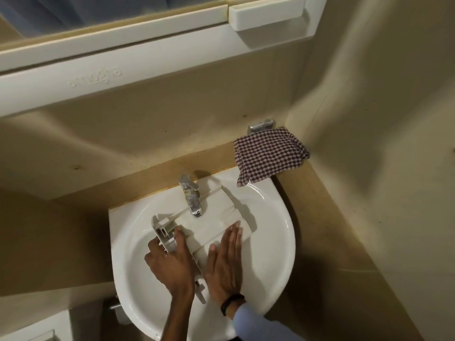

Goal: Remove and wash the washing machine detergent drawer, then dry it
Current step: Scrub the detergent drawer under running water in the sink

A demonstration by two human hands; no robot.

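Nearest me, a pale blue sleeve (pixel 256 323) and a thin black wristband (pixel 232 306) lead to my right hand (pixel 225 262), which lies flat with straight fingers pressed on the detergent drawer (pixel 216 217). My left hand (pixel 170 264) curls round the drawer's ribbed, slotted front end, thumb on top, gripping it. The drawer is a long box of smooth white plastic with stepped ridges, lying slantwise in the bowl of the sink (pixel 283 242), its far end under the tap (pixel 190 195). The sink is glossy white ceramic, rounded at the front. The tap is short, shiny chrome. Beyond it, on the matt tan ledge (pixel 147 178) in the right corner, a dark-and-white checked woven cloth (pixel 268 153) lies rumpled, one corner drooping onto the sink's rim. Above hangs a white cabinet (pixel 138 57) with moulded edges.
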